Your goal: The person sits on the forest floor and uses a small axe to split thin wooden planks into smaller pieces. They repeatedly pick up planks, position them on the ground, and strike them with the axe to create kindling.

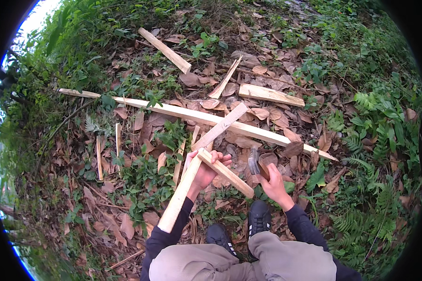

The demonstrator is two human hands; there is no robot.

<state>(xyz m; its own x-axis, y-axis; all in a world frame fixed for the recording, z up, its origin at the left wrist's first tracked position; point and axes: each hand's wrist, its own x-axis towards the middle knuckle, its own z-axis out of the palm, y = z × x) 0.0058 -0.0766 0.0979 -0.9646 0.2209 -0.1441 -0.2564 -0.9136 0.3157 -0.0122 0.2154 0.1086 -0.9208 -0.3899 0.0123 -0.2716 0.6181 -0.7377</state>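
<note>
My left hand grips two pale wooden slats where they meet at an angle: one slat runs down-left toward my knee, the other slants down-right. My right hand holds a hammer by its wooden handle, the dark metal head up and just right of the slats. A third slat lies on the ground pointing up-right from my left hand, resting across a long plank.
Loose wood offcuts lie on dry leaves: a board at top, a thin strip, a short board, thin sticks at left. Ferns and weeds ring the spot. My black shoes and tan trousers sit at the bottom.
</note>
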